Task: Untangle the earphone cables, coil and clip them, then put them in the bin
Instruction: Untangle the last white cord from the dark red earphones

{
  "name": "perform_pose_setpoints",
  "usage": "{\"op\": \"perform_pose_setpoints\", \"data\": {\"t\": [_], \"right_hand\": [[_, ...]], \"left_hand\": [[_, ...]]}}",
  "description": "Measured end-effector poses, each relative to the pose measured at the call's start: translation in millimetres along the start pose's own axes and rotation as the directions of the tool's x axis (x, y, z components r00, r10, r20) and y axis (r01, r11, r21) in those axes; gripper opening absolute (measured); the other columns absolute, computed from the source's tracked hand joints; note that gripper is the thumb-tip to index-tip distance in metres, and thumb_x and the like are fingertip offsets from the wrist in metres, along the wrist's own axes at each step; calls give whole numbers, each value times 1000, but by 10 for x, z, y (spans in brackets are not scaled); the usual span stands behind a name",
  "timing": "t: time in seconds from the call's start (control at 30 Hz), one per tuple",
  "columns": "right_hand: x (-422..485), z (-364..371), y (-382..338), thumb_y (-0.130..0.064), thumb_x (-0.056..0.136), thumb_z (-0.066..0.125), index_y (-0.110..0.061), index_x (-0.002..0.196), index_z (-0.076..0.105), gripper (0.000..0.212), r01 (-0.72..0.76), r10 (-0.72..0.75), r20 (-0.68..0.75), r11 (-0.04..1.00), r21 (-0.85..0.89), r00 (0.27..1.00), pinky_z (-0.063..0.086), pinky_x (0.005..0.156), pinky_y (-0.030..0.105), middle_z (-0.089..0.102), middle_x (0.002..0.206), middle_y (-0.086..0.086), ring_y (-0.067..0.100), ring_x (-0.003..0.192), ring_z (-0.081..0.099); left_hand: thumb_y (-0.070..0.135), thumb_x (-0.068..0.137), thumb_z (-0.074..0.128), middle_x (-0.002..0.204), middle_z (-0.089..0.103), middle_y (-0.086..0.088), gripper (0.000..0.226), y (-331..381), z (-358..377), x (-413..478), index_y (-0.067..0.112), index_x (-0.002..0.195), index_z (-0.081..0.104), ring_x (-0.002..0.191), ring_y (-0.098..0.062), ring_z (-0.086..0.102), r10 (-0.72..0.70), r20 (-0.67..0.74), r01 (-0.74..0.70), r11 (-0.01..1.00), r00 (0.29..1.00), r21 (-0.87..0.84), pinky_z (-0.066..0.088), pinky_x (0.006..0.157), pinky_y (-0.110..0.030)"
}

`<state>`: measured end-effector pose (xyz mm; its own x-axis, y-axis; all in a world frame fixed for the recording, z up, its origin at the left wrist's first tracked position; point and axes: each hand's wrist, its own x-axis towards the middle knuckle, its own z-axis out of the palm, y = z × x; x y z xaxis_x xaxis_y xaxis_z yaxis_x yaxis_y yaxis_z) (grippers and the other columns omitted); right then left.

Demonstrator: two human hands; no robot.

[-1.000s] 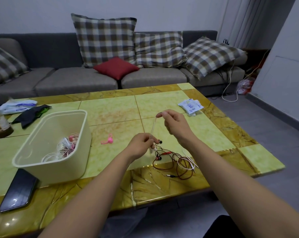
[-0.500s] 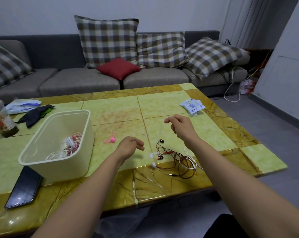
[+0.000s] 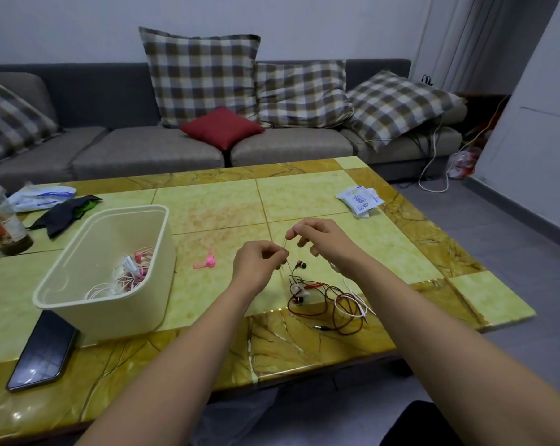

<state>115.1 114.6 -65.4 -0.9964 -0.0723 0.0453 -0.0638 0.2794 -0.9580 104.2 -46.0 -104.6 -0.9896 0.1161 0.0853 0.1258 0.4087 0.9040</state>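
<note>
A tangle of red and white earphone cables (image 3: 328, 299) lies on the yellow table near its front edge. My left hand (image 3: 259, 263) and my right hand (image 3: 318, 239) are raised just above the tangle, close together. Between them runs a short stretch of thin cable (image 3: 285, 249), pinched at each end by the fingertips. A red and black earbud (image 3: 301, 264) hangs below the hands. A pink cable clip (image 3: 206, 261) lies on the table left of my left hand. The cream bin (image 3: 79, 294) stands further left, with coiled pink and white earphones (image 3: 129, 272) inside.
A black phone (image 3: 43, 350) lies in front of the bin. A drink cup (image 3: 2, 220), a dark cloth (image 3: 63, 214) and a plastic packet (image 3: 40, 196) sit at the table's far left. A white packet (image 3: 360, 197) lies far right. A sofa with cushions (image 3: 204, 82) stands behind.
Half a second ago my left hand had let go and the hands were apart. Now both have come together again and pinch the thin cable between them.
</note>
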Motion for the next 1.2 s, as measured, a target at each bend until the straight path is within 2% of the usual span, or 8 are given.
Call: {"op": "perform_pose_setpoints", "data": {"t": [0.13, 0.3, 0.43, 0.6, 0.77, 0.87, 0.97, 1.2], "right_hand": [[0, 13, 18, -21, 103, 43, -8, 95, 66, 28, 19, -20, 8, 999, 47, 1000, 47, 79, 31, 73, 99, 10, 17, 93, 68], [19, 47, -14, -19, 107, 33, -9, 92, 51, 26, -44, 67, -68, 951, 305, 995, 57, 69, 33, 59, 75, 12, 23, 61, 63], [38, 59, 75, -18, 104, 35, -12, 86, 50, 24, -74, 86, -80, 988, 139, 993, 37, 44, 23, 40, 63, 3, 10, 46, 35], [11, 23, 180, -18, 99, 42, -14, 80, 58, 25, -111, 103, -84, 989, -98, 991, 27, 43, 21, 46, 62, 0, 6, 48, 38], [-2, 38, 111, -15, 102, 41, -8, 83, 60, 28, -87, 89, -51, 995, 51, 995, 42, 50, 26, 62, 73, 11, 17, 58, 53], [18, 77, 0, -16, 100, 46, -11, 79, 66, 30, -11, 11, 6, 1000, -14, 1000, 50, 72, 30, 67, 86, 0, 14, 79, 57], [16, 94, -135, -19, 99, 49, -12, 79, 68, 28, 13, -7, 64, 995, -104, 998, 42, 65, 24, 62, 73, -17, 7, 67, 47], [14, 76, -211, -20, 97, 51, -6, 80, 67, 28, 5, 14, 89, 978, -209, 996, 27, 45, 19, 47, 62, -4, 9, 52, 35]], "left_hand": [[19, 89, 66, 67, 70, 0, 12, -4, -81, -19, 17, 85, 77, 65, -14, 63, -12, 27, 12, 1000, 1000, 22, 53, 69, -36], [12, 95, 51, 62, 64, -1, 21, -61, -112, -69, 13, 88, 72, 64, -14, 57, -138, 161, 136, 990, 977, 23, 45, 65, -30], [9, 100, 44, 64, 63, -1, 26, 4, -169, -105, 9, 97, 69, 71, -14, 57, -186, 56, 194, 960, 981, -204, 45, 74, -27], [6, 99, 43, 54, 47, 1, 26, -24, -278, -53, 3, 102, 69, 60, -17, 54, -245, -11, 225, 908, 970, -354, 47, 66, -30], [14, 94, 54, 93, 63, 0, 19, -109, -311, -70, 15, 102, 71, 83, -13, 54, -200, -44, 200, 980, 979, -3, 44, 75, -30], [10, 91, 52, 127, 53, 5, 39, -72, -298, -120, 21, 127, 59, 114, -8, 46, -113, 56, 112, 994, 992, 11, 38, 93, -28], [9, 92, 49, 136, 47, 12, 48, 91, -246, -154, 25, 137, 48, 126, -2, 38, 50, 121, -39, 995, 991, -89, 34, 100, -26], [25, 102, 44, 60, 49, 5, 31, 234, -218, -105, 12, 87, 68, 61, -15, 47, 36, 213, 18, 968, 976, -250, 43, 66, -27]]}}
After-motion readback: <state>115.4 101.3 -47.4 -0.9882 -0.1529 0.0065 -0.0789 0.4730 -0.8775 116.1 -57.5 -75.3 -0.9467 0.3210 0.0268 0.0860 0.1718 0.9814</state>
